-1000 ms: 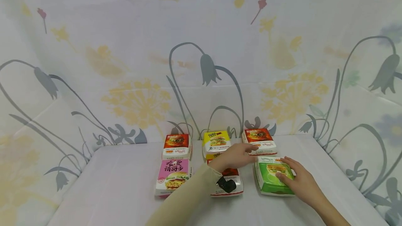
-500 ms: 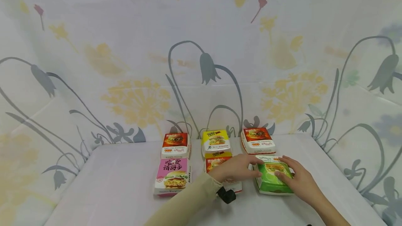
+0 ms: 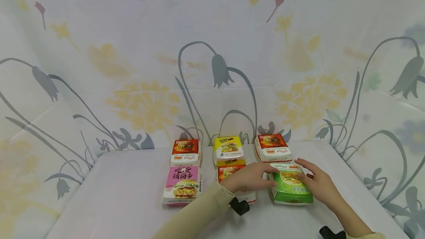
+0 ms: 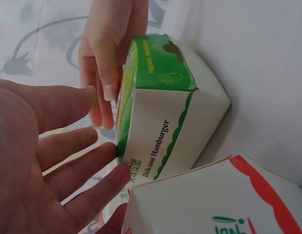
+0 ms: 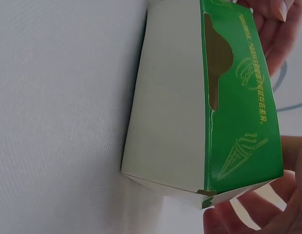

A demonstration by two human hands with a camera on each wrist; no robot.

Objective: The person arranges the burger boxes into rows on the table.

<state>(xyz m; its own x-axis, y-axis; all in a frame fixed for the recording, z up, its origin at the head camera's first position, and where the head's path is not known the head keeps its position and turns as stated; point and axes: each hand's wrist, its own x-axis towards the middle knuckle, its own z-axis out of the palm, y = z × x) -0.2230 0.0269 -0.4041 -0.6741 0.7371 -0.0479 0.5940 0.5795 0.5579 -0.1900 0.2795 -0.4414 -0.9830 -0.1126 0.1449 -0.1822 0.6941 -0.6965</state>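
Observation:
A green hamburger box (image 3: pixel 290 187) with a white base lies on the table at the right front, between both hands. My left hand (image 3: pixel 249 177) reaches over from the left; its fingertips touch the box's left edge, fingers spread in the left wrist view. My right hand (image 3: pixel 320 185) is at the box's right side, fingers loosely extended and thumb (image 4: pixel 107 73) by the top face. In the right wrist view the box's green front flap (image 5: pixel 246 97) stands between the hands. A red-and-white hamburger box (image 3: pixel 229 170) is partly hidden under the left hand and forearm.
Behind the green box sits another red-and-white box (image 3: pixel 273 146). A yellow box (image 3: pixel 228 148) stands in the middle back. At left, a red box (image 3: pixel 186 150) sits behind a pink one (image 3: pixel 182 185). A flower-print curtain (image 3: pixel 212 28) rises behind the table.
My left hand has come down from near the back red box to the green box's left edge. The right thumb has shifted right, uncovering more of the green lid.

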